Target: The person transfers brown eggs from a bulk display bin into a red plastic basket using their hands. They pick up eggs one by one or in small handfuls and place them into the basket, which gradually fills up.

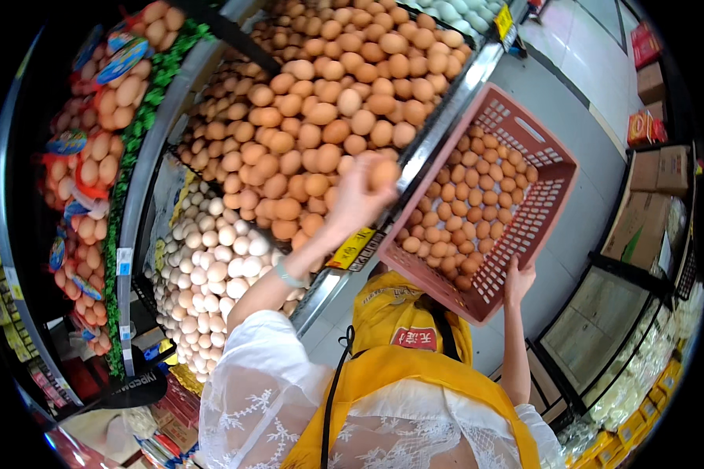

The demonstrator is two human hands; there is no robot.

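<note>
My left hand (356, 202) is closed round a brown egg (383, 173), over the front edge of a big heap of brown eggs (321, 113). The hand is a little blurred, and I cannot tell whether it holds more than one. On the right, my right hand (519, 283) grips the near right wall of a pink slotted plastic crate (541, 234). The crate is tilted in the picture beside the display's metal edge. Many brown eggs (469, 199) lie spread over its bottom.
Paler eggs (215, 266) fill a section nearer me on the left. Netted egg packs (94, 195) line a shelf at far left, behind a green leafy trim (137, 148). A metal rail (446, 117) with a yellow price tag (350, 248) edges the display. Cardboard boxes (649, 219) stand at right.
</note>
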